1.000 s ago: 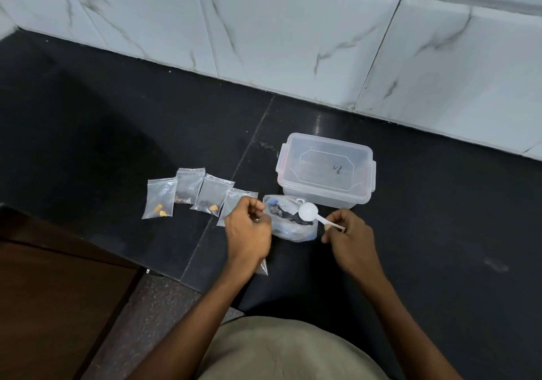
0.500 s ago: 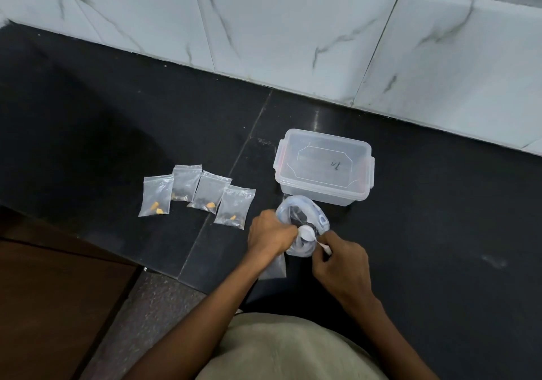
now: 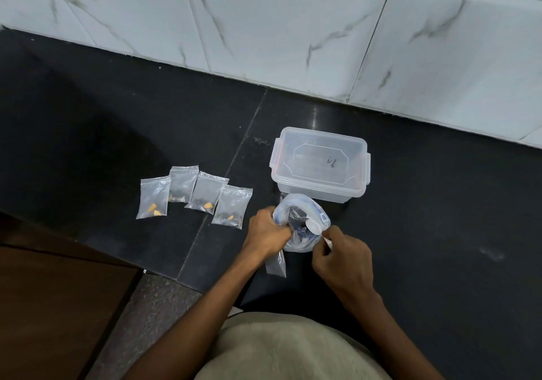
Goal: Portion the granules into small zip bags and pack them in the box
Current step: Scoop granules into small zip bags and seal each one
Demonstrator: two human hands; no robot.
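Bench (image 3: 440,233): black polished stone, a seam running from 12 to 7 o'clock; white marbled wall tiles (image 3: 278,27) along its far edge.

Box (image 3: 320,163): clear plastic, lid on and side clips down, a small dark mark on the lid; at centre, toward 1 o'clock of the hands.

Supply bag (image 3: 302,224): clear plastic with a blue-printed rolled rim, mouth open upward, dark granules dimly seen inside; just at 6 o'clock of the box, between the two hands.

Small zip bags, filled (image 3: 195,193): four, lying flat in a row at 9 o'clock of the box, edges overlapping, each with dark granules and most with orange pieces at the bottom.

Small zip bag, empty (image 3: 275,263): clear, hanging beneath the left hand.

Scoop (image 3: 313,226): white plastic, bowl inside the supply bag's mouth, handle reaching toward 5 o'clock.

Left hand (image 3: 268,233): fingers curled, gripping the supply bag's rim at its 9 o'clock side together with the empty zip bag.

Right hand (image 3: 341,256): fingers curled, thumb and forefinger pinching the scoop's handle at the bag's 4 o'clock side.

Wooden surface (image 3: 52,306): brown, below the bench edge at 8 o'clock.
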